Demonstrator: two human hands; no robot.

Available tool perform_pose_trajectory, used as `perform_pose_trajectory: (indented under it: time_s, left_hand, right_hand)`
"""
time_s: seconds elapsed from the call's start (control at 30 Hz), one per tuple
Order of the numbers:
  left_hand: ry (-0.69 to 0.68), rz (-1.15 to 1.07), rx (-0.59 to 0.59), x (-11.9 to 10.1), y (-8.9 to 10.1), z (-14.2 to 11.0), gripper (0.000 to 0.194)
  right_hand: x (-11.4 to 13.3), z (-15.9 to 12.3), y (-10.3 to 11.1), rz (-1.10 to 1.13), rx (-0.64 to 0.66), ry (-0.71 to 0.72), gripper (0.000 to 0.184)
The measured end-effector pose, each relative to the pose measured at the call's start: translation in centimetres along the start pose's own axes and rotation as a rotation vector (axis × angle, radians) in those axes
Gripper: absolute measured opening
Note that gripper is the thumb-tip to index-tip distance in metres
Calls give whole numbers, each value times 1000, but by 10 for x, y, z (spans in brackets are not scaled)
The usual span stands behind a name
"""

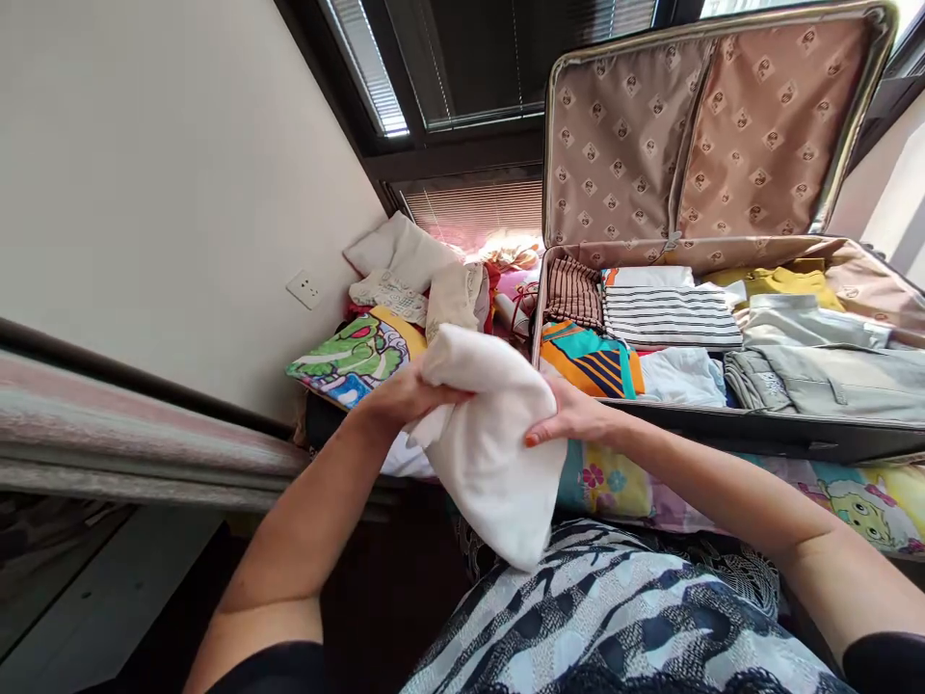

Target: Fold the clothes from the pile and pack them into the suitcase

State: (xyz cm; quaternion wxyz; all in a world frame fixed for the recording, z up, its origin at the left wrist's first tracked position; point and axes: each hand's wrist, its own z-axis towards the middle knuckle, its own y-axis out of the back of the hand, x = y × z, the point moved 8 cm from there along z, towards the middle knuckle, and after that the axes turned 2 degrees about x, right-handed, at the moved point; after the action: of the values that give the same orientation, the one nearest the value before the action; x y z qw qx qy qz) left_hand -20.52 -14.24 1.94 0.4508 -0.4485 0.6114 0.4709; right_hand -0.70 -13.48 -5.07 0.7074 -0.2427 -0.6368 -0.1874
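A white garment (pixel 491 443) hangs folded in front of me, above my lap. My left hand (pixel 401 397) is closed on its upper left edge, fingers tucked into the cloth. My right hand (pixel 574 416) presses and grips its right side, thumb on the front. Just beyond the hands lies an open suitcase (pixel 766 434) on the bed, its lid standing upright. Inside it are folded clothes: a striped top (pixel 669 316), an orange and teal piece (pixel 589 359), a white piece (pixel 683 376) and grey trousers (pixel 831 376).
A loose pile of clothes and pillows (pixel 405 289) lies left of the suitcase, with a green cartoon-print piece (pixel 351 355). A wall with a socket (pixel 304 287) rises at left. A bed rail (pixel 145 443) runs along the left. A window with blinds (pixel 469 67) is behind.
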Motion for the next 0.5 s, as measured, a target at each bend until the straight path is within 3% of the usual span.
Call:
perform_pose_trajectory:
  time_s: [0.07, 0.13, 0.3, 0.37, 0.5]
  left_hand:
    - [23, 25, 119, -27, -18, 36, 31]
    - [19, 53, 197, -56, -35, 79, 24]
    - [-44, 43, 246, -114, -73, 213, 27]
    - [-39, 110, 293, -118, -91, 268, 30]
    - [-22, 381, 330, -100, -123, 366, 26]
  right_hand:
    - [-7, -17, 6, 205, -7, -129, 77]
    - [-4, -30, 25, 338, -120, -169, 64]
    - [16, -29, 120, 446, -423, -143, 49]
    - [13, -16, 163, 453, -510, -157, 40]
    - [-14, 17, 237, 394, -647, -217, 32]
